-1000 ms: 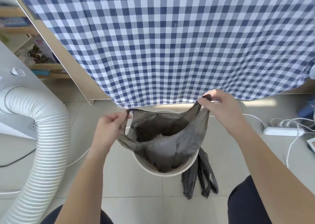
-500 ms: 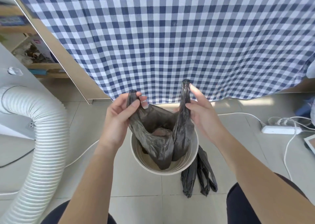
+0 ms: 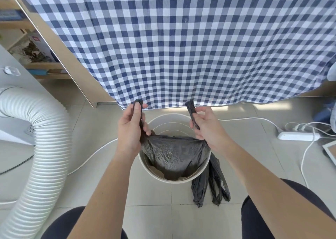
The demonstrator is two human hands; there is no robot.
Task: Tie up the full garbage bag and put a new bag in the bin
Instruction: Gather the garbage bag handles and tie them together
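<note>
Head view: a person crouched over a white bin grips the two handles of the dark garbage bag, the left hand clenched around one handle, the right hand around the other, with the bag's body hanging inside the bin. The handles stand apart and uncrossed, so the knot appears not yet begun. A spare dark bag lies on the tiled floor touching the bin's right side, waiting to go in. A checked cloth hangs just behind the hands; a ribbed white hose and a power strip with cables flank the spot.
</note>
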